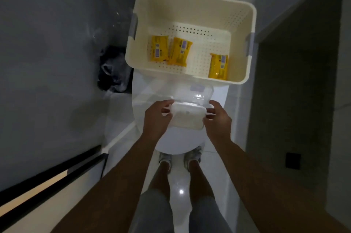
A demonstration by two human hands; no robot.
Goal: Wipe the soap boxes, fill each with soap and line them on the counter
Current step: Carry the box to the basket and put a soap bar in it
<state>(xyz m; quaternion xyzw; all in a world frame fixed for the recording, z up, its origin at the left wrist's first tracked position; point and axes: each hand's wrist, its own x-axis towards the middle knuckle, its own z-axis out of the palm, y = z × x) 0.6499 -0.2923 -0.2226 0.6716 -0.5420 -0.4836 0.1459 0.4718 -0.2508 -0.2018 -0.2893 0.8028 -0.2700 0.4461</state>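
Hands first: we've got both on a translucent white plastic soap box (188, 118) w/ rounded corners, held over the closed white toilet lid (144, 99). Our left hand (157, 117) grips the box's left end, thumb and fingers curled round the edge; our right hand (217, 118) does the same at the right end, fingers pinching the side. Box's clear hinged lid (199, 94) stands open, tilted back away from us. What's inside the box we can't tell, too washed out.

Behind it, a cream perforated plastic basket (190, 10) w/ grey handles sits on the toilet's back part, its near wall just beyond the open lid. In the basket lie three yellow wrapped soap bars: two close together at left (159, 48) (180, 51), touching or nearly, and one apart at right (218, 66), near the front wall.

Left of the toilet, a black plastic bag (112, 69) by the grey wall. Below, our legs in grey shorts & pale shoes (192, 155) on the glossy white tile floor (180, 185).
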